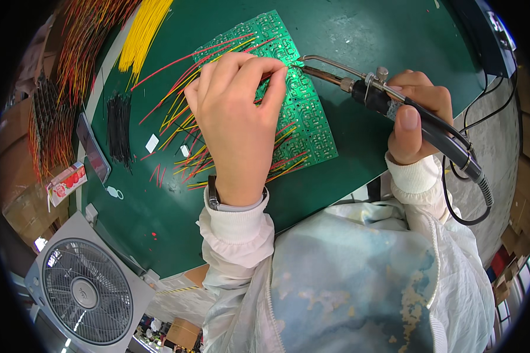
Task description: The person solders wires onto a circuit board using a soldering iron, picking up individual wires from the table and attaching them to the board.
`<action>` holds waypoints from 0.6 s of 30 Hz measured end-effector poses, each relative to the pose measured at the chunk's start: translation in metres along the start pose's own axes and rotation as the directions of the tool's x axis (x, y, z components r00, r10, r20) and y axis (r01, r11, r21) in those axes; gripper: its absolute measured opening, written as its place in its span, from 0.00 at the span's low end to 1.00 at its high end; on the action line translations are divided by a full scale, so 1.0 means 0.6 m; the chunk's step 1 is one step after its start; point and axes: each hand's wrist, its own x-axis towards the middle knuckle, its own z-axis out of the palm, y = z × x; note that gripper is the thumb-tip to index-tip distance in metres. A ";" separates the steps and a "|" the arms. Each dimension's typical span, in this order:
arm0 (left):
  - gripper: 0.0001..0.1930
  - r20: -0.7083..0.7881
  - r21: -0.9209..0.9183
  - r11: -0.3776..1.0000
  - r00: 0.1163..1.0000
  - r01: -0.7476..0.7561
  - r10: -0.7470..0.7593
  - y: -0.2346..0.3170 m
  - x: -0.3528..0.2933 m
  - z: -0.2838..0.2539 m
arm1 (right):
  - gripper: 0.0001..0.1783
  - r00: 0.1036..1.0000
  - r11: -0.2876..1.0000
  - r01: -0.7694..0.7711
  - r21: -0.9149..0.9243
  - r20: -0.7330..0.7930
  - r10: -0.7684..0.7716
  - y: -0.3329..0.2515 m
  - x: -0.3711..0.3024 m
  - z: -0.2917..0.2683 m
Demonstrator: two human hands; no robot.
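A green circuit board panel [317, 132] lies on the green table, with red and yellow wires [176, 97] fanning out leftward from it. My left hand [237, 109] is over the board, thumb and forefinger pinched together near its upper right edge. Whatever they pinch is too small to make out. My right hand [407, 138] grips a soldering iron [368, 94] with a thin curved metal feed tube fixed alongside. The iron's tip points left and reaches the board's right edge, close beside my left fingertips. Part of the board and wires is hidden under my left hand.
Bundles of yellow wires [144, 35] and black wires [119, 129] lie at the left, near a phone [93, 147] and a drink carton [66, 183]. A fan [88, 291] stands lower left. The iron's cable [483, 191] loops at the right.
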 end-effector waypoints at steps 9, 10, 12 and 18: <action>0.03 0.002 -0.014 1.000 1.000 0.007 -0.007 0.001 0.001 0.000 | 0.11 1.000 1.000 0.009 -0.007 -0.011 -0.009 0.000 0.001 0.001; 0.03 0.002 -0.014 1.000 1.000 0.007 -0.007 0.001 0.001 0.000 | 0.11 1.000 1.000 0.006 -0.006 -0.010 -0.006 0.000 0.001 0.001; 0.03 0.003 -0.005 1.000 1.000 0.005 -0.005 0.001 0.000 0.000 | 0.11 1.000 1.000 0.006 -0.001 -0.010 -0.006 0.000 0.001 0.001; 0.03 0.007 0.000 1.000 1.000 0.005 -0.005 0.001 0.000 -0.001 | 0.11 1.000 1.000 0.006 0.001 -0.008 -0.006 0.000 0.001 0.000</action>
